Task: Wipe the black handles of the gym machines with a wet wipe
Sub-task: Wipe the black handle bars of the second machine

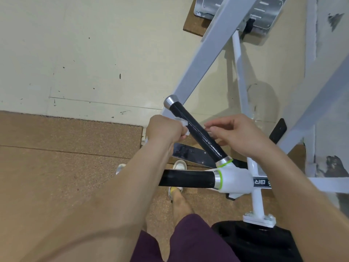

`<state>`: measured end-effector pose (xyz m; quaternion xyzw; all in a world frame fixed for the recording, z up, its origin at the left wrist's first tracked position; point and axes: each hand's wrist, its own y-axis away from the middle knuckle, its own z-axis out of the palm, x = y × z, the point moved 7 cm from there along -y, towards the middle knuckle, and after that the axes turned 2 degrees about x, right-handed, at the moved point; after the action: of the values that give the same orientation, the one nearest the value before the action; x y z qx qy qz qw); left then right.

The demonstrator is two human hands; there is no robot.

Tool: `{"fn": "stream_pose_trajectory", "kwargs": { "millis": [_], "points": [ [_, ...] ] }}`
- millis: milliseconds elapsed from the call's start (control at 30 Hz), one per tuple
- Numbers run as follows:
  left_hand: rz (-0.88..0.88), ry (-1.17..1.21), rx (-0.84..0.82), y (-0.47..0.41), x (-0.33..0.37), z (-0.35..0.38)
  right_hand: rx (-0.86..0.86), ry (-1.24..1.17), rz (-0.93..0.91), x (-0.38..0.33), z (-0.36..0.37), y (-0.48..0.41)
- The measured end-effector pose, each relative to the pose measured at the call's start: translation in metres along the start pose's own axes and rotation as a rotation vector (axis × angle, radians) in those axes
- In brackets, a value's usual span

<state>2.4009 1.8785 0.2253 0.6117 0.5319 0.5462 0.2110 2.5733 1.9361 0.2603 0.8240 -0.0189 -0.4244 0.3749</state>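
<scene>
A black upright handle (198,130) with silver end caps rises at a slant from a white joint (234,179) of the gym machine. A second black handle (187,179) runs horizontally to the left from the same joint. My left hand (164,129) grips a crumpled white wet wipe (182,123) against the left side of the slanted handle. My right hand (238,133) is on the other side of that handle, its fingers curled near it, pinching a white bit that looks like the wipe's other end.
The machine's white frame bars (204,52) slope up to the right toward a metal plate (262,14). A black seat pad (255,241) and a white bolted post (257,205) stand at lower right. My leg and shoe (178,176) are below on brown cork flooring (66,157).
</scene>
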Motion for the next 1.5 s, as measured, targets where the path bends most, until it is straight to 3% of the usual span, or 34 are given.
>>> {"fn": "stream_pose_trajectory", "kwargs": {
  "millis": [167,267,400,633,700,767,833,900,967,1067,1267,1367,1500],
  "points": [
    [0.099,-0.256,0.006,0.012,0.005,0.011,-0.017,0.018,-0.035,-0.005,0.002,0.004],
    [0.277,-0.492,0.018,0.028,0.011,0.019,0.003,0.019,-0.039,-0.005,0.002,0.004],
    [0.375,-0.513,0.009,0.033,0.016,0.013,0.014,0.022,-0.055,-0.006,0.001,0.007],
    [0.170,-0.460,-0.336,0.047,-0.008,0.038,0.046,0.031,-0.053,0.000,0.000,0.009],
    [0.203,-0.430,-0.441,0.061,0.002,0.048,0.051,0.039,-0.066,-0.002,0.001,0.009],
    [0.352,-0.505,-0.520,0.081,0.017,0.060,0.090,-0.025,-0.076,-0.007,-0.004,0.012],
    [0.491,-0.549,-0.462,0.086,0.032,0.059,0.079,-0.207,-0.063,-0.011,-0.011,0.019],
    [0.587,-0.500,-0.375,0.075,0.041,0.051,-0.057,-0.298,-0.028,-0.011,-0.010,0.028],
    [0.675,-0.481,-0.350,0.070,0.045,0.048,-0.108,-0.249,-0.028,-0.005,-0.010,0.035],
    [0.830,-0.629,-0.392,0.073,0.047,0.068,-0.010,-0.101,-0.099,0.002,-0.024,0.038],
    [1.016,-0.896,-0.515,0.077,0.052,0.095,0.002,-0.126,0.057,0.039,-0.028,0.032],
    [1.023,-0.845,-0.320,0.065,0.063,0.069,-0.011,-0.126,0.146,0.052,-0.021,0.024],
    [0.877,-0.862,-0.042,0.039,0.061,0.022,-0.034,-0.125,0.217,0.053,-0.003,0.000]
  ]
}}
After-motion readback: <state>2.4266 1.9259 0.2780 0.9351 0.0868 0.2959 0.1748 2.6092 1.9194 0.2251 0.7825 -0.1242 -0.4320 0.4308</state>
